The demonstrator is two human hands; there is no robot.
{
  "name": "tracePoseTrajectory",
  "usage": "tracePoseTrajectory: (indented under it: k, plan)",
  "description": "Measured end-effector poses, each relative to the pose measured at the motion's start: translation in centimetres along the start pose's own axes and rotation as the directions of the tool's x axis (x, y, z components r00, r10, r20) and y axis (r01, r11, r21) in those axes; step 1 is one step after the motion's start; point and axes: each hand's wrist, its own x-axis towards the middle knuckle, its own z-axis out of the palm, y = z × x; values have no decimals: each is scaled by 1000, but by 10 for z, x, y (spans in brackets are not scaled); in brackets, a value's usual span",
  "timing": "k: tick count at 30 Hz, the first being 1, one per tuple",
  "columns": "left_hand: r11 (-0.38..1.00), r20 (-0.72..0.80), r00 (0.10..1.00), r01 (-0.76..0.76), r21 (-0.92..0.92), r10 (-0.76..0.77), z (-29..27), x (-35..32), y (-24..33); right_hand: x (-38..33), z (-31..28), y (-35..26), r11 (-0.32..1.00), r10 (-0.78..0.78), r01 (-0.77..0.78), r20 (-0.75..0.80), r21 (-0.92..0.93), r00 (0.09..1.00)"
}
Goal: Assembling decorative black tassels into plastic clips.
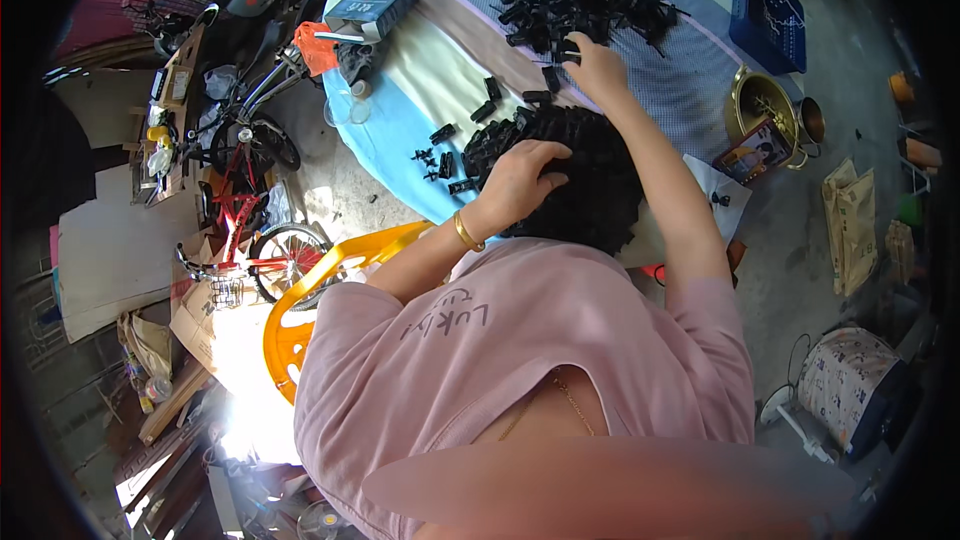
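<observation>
A large near heap of small black plastic parts lies close to my body, at the edge of the cloth-covered table. Over its left side my left hand is curled, fingers bent and thumb below them; black parts behind it blend together, so what it grips cannot be made out. My right arm stretches past the heap to a second, looser pile of black parts farther away. There my right hand pinches a black plastic part at the pile's near edge. Several single black parts lie left of the near heap.
A blue box and an orange-red bag sit at the table's far left. At the right are a blue basket and a brass-coloured pot. A yellow plastic chair and a red bicycle stand left.
</observation>
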Motion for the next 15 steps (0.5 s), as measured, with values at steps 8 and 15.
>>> tracePoseTrajectory:
  k: [8,15]
  plan:
    - [984,-46,999,7,-178,-16,-14,6,-3,27,36,36,955,-221,202,-68,-216,973]
    - [990,-217,976,-3,-143,-28,-32,38,-8,-19,-48,-23,936,108,-4,-276,353,955]
